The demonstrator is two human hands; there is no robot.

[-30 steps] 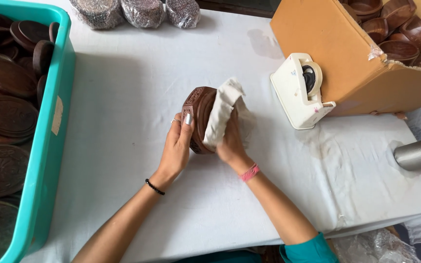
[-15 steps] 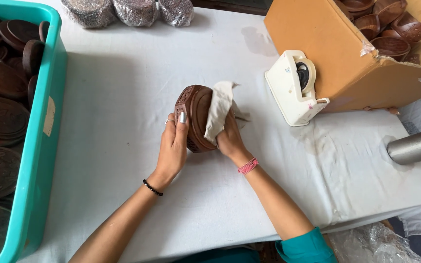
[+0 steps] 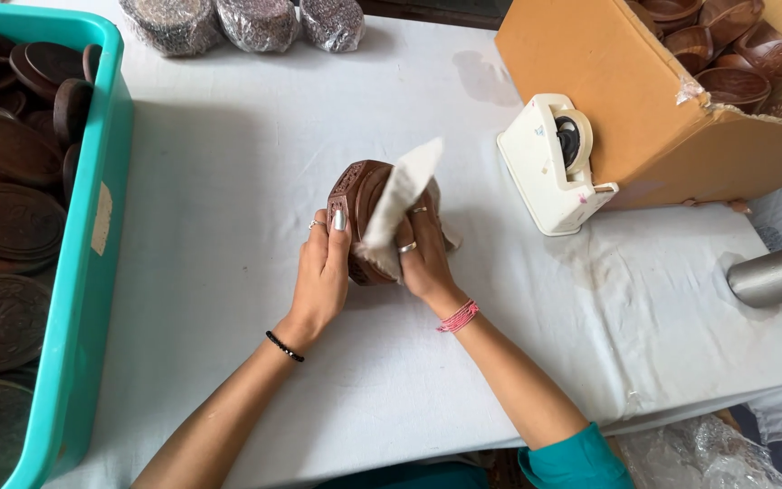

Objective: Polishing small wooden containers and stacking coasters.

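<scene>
- White cloth covered the bench (image 3: pixel 228 181), and the work sat near its middle, close in front of the person
- Between the two hands stood a carved wooden box (image 3: pixel 355 204), tipped up on its edge so that its flat round face pointed to the right and its short axis ran left to right across the bench
- The left hand (image 3: pixel 323 272) lay on the box's left and near side, fingers closed around the carved rim, thumb up against the edge; it gripped the box and steadied it
- The right hand (image 3: pixel 423 258) was pressed against the box's open face from the right, fingers curled and pinching a pale rag (image 3: pixel 395 204) flat to the wood; one corner of the rag stuck up above the box
- Both hands touched the box, so neither was nearer; the box lay just beyond the knuckles of each
- Off to the left stood a teal tub (image 3: pixel 92 226) of dark wooden lids (image 3: pixel 6 149), well apart from the hands
- To the right sat a white tape dispenser (image 3: pixel 554 167) against a cardboard carton (image 3: pixel 644 109) of wooden bowls (image 3: pixel 730 86)
</scene>
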